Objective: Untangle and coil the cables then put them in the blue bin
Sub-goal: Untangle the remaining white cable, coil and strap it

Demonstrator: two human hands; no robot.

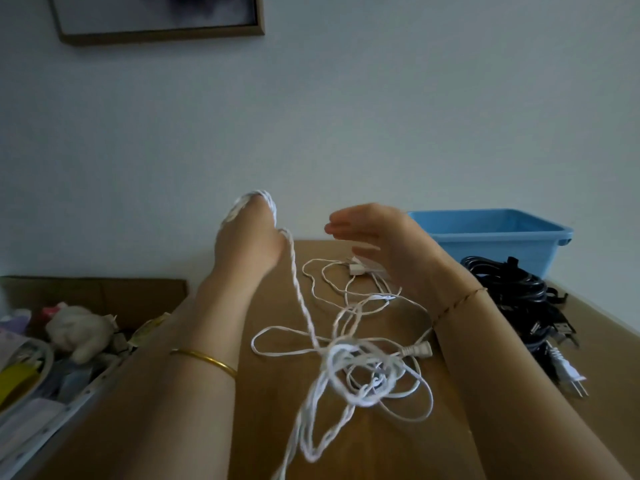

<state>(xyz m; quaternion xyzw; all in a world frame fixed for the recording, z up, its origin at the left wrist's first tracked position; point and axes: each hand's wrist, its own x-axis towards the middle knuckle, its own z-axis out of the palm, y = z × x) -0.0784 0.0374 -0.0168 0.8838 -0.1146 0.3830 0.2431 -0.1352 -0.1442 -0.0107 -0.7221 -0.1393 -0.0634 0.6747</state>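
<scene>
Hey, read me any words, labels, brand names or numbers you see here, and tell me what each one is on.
None is readable.
Too blurred to read: any print on the packets in the cardboard box.
No marking shows on the blue bin, white cable, black cables or framed picture.
</scene>
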